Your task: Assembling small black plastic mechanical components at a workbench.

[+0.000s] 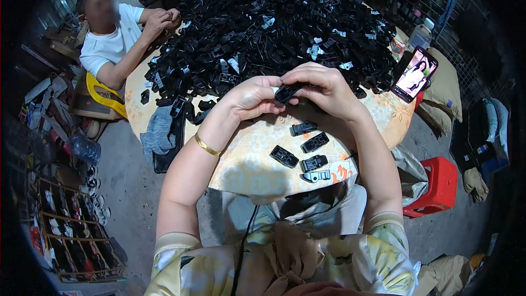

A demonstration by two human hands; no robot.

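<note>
Both my hands meet over the near part of the table, closed on one small black plastic part (pixel 285 94). My left hand (pixel 257 97) grips it from the left, a gold bangle on that wrist. From the right, the bent fingers of my right hand (pixel 323 89) hold the same part. Just below my hands lie several loose black plastic parts (pixel 284 157) and a light grey one (pixel 316 176). Beyond my hands rises a big heap of similar black parts (pixel 263 27), with a few silvery pieces among them.
A patterned cloth covers the round table (pixel 246 170). A lit phone (pixel 415 74) leans at the right edge, near a clear bottle (pixel 422 34). At the far left a person in a white shirt (pixel 112 44) sits with hands by the heap. A red stool (pixel 435 186) stands right.
</note>
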